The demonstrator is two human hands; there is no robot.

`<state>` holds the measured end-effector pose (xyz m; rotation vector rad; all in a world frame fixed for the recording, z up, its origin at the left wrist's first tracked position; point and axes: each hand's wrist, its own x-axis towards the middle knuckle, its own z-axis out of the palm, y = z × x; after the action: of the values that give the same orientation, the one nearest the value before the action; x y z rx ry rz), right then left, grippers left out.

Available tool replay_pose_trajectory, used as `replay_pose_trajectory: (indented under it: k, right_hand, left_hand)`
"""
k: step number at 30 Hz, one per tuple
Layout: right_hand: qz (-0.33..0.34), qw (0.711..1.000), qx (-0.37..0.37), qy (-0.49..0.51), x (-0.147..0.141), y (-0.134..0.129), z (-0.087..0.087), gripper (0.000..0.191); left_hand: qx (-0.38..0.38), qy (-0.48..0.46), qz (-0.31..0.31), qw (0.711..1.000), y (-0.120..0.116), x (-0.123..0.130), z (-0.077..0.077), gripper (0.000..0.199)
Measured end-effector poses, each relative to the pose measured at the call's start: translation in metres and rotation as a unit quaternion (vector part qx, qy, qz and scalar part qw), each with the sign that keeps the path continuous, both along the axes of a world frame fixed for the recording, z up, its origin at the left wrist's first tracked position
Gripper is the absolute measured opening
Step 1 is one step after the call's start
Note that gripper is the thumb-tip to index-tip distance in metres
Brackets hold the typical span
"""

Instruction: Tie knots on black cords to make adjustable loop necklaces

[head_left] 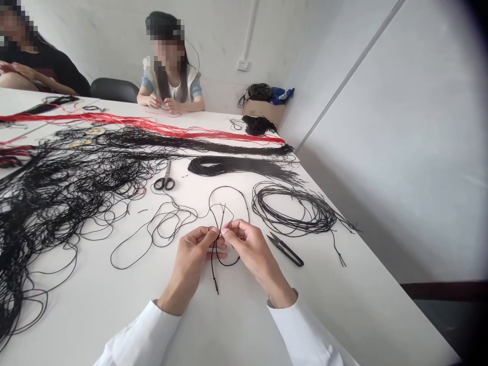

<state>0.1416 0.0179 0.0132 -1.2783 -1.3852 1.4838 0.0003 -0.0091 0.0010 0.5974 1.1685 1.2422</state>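
Observation:
Near the middle of the white table, my left hand [195, 250] pinches a thin black cord [212, 269] between thumb and fingers. My right hand [246, 243] meets it from the right, its thumb and forefinger closed on the same cord where the strands cross. One knotted end hangs down below my fingertips, and a loop rises beyond them. The exact crossing between the fingertips is too small to make out. Black-handled scissors [164, 182] lie beyond my left hand. Black thread snips [285, 249] rest just right of my right hand.
A tangled mass of black cord [49, 203] covers the left side of the table [343, 315]. Coiled black cord [293, 211] lies at right, with a black bundle [236, 165] and red cords [183, 130] beyond. Two people sit across the table.

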Motion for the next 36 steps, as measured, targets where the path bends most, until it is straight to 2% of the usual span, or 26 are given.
replay_pose_trajectory:
  k: [5, 10, 17, 21, 26, 31, 36]
  right_hand:
    - [-0.026, 0.999, -0.01, -0.019, 0.001, 0.0, 0.0, 0.029]
    - [-0.007, 1.0, -0.009, 0.003, -0.002, -0.001, 0.0, 0.029]
    - [0.039, 0.998, -0.037, -0.038, 0.008, -0.007, 0.002, 0.032]
    - [0.001, 0.994, 0.005, -0.114, 0.011, -0.01, 0.009, 0.029]
    - [-0.066, 0.991, 0.032, -0.111, 0.004, -0.008, 0.012, 0.03]
    - [-0.079, 0.993, 0.023, -0.079, -0.003, -0.004, 0.004, 0.03]
    - [-0.085, 0.994, 0.027, -0.07, -0.005, -0.003, -0.005, 0.031]
  left_hand:
    - [-0.009, -0.001, 0.001, 1.0, 0.001, -0.001, 0.0, 0.036]
    - [-0.008, 0.003, -0.006, 1.0, 0.001, 0.0, 0.002, 0.036]
    - [-0.002, 0.013, 0.026, 1.0, 0.0, 0.001, 0.001, 0.035]
    - [0.014, 0.043, 0.035, 0.998, 0.001, 0.003, 0.0, 0.036]
    - [0.024, 0.053, 0.021, 0.998, 0.002, 0.004, -0.003, 0.036]
    - [0.031, 0.053, 0.0, 0.998, 0.002, 0.004, -0.005, 0.036]
    - [0.036, 0.054, 0.008, 0.998, 0.002, 0.004, -0.006, 0.036]
